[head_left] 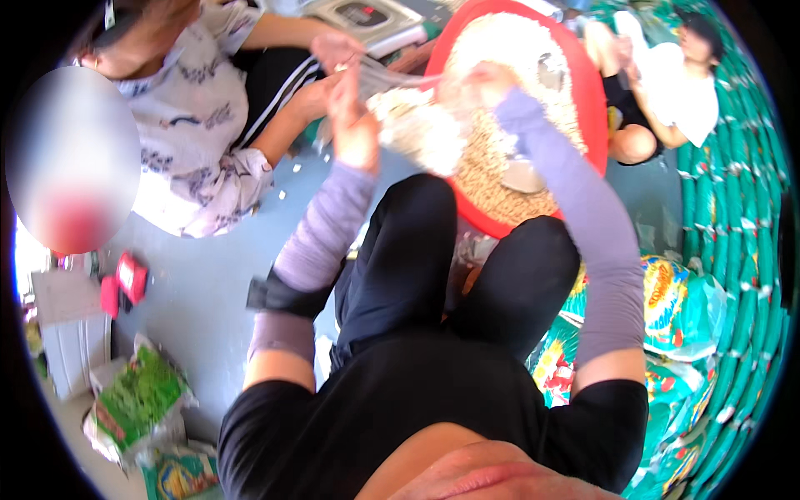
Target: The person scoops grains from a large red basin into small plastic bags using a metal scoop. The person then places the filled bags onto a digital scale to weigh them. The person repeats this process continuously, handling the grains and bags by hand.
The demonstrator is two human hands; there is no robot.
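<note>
A clear plastic bag (429, 137) with pale puffed pieces in it is stretched between my two hands at the left rim of the red tub (593, 108). My left hand (354, 125) is closed on its left side, fingers pointing up. My right hand (487, 85) is blurred over the tub, closed at the bag's right side. Tan, pellet-like snack pieces (546, 125) and a whiter heap (504, 37) fill the tub. A round metal scoop or dish (523, 177) lies on the tan pieces. A co-worker's hand (335, 52) is close beside my left hand.
A co-worker in a patterned top (200, 117) sits at the left, another person (679, 92) at the far right. A scale (367, 18) stands behind. Stacked green packages (742, 233) line the right side. A green-and-white bag (137, 400) lies on the grey floor (208, 283).
</note>
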